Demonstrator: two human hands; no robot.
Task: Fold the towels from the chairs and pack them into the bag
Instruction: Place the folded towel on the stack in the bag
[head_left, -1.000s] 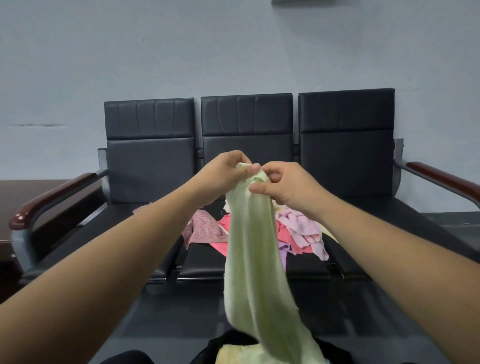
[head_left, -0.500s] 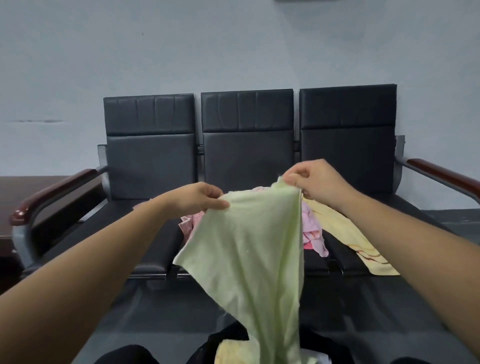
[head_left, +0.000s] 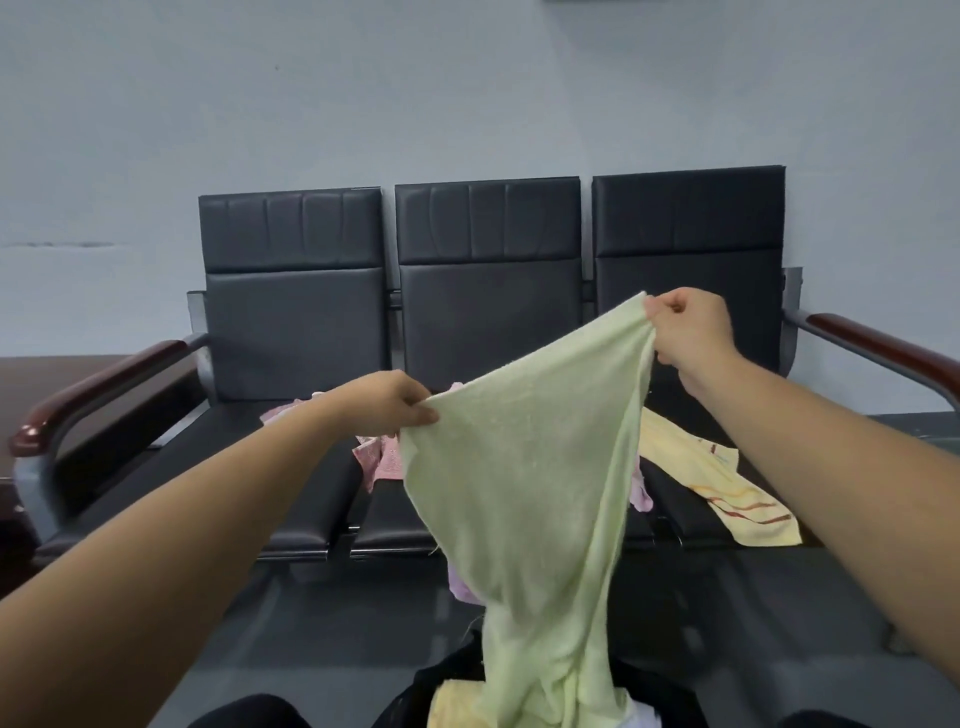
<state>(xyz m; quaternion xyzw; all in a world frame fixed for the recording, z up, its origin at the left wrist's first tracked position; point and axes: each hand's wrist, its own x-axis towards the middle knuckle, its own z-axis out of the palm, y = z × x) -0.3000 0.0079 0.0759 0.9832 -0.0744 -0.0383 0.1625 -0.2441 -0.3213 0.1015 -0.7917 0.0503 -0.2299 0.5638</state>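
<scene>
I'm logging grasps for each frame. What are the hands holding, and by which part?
Both hold the green towel by its top edge: the left hand pinches one corner, the right hand the other, higher up.

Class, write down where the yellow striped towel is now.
In the head view the yellow towel lies spread on the right-hand chair seat, striped end toward the front edge, just right of the hanging green towel.

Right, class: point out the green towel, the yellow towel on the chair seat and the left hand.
green towel (head_left: 524, 467): head view, middle of the spread cloth.
yellow towel (head_left: 696, 462): head view, plain part above its stripes.
left hand (head_left: 387, 397): head view, back of the hand.
</scene>
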